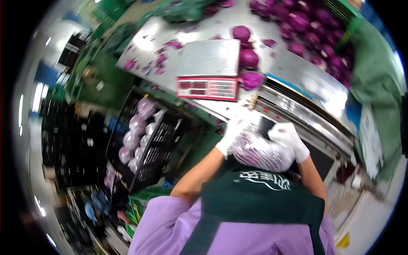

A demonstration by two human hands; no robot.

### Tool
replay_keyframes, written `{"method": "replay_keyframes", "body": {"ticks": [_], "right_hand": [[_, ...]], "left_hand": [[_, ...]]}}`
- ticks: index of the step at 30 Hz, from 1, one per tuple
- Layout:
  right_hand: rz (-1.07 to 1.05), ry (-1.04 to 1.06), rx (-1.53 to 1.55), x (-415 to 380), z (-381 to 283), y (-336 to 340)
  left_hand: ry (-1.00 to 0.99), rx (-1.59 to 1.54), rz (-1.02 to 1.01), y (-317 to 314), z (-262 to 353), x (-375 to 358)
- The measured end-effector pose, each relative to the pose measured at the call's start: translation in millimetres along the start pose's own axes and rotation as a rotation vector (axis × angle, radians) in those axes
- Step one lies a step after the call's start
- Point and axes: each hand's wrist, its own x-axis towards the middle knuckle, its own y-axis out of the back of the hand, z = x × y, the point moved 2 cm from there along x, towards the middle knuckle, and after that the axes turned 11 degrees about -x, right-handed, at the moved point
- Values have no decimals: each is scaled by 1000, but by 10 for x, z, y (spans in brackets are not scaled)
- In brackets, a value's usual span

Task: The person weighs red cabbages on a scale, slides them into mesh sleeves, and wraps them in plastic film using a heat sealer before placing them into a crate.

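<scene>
White-gloved L hand is closed on the clear-wrapped purple cabbages, prob. by the film, though blur hides the fingertips. They sit btwn both hands, near the dark green apron. White-gloved R hand is curled beside them; can't tell if it grips film. Risks: slick film + round heads could slide down if L loosens; film could snag on the silver metal machine just beyond R, & tear.

Red-framed scale, seemingly silver-topped
</scene>
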Motion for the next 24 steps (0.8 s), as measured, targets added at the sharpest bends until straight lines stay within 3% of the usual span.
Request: {"method": "replay_keyframes", "body": {"ticks": [1,2,3,5,7,11,13,15,17,21,24], "right_hand": [[-103,-6,10,-2,-119,-57],[-162,-5,-9,13,-256,-127],[-215,-6,-30,12,-388,-187],[-216,16,-26,24,-501,-296],[-219,-17,5,-15,-601,-405],[-96,207,-163,112,-726,-618],[-130,389,-301,221,-853,-767],[-306,447,-356,327,-947,-979],[-592,425,-422,466,-950,-1178],[-1007,64,-213,778,-1000,-1468],[-1176,185,-401,934,-1285,-1888]], "left_hand": [[24,26,-44,-100,0,-54],[-70,189,-225,-80,-122,9],[58,-80,-400,-163,-143,-67],[171,-235,-365,-218,-41,-235],[173,-147,-395,-117,-98,-325],[204,-121,-367,-18,47,-694],[552,-112,-225,75,171,-852],[623,-119,-307,142,313,-897],[614,-73,-246,266,478,-1009],[395,-358,-237,802,322,-1059],[498,-474,-191,1264,452,-1196]]}}
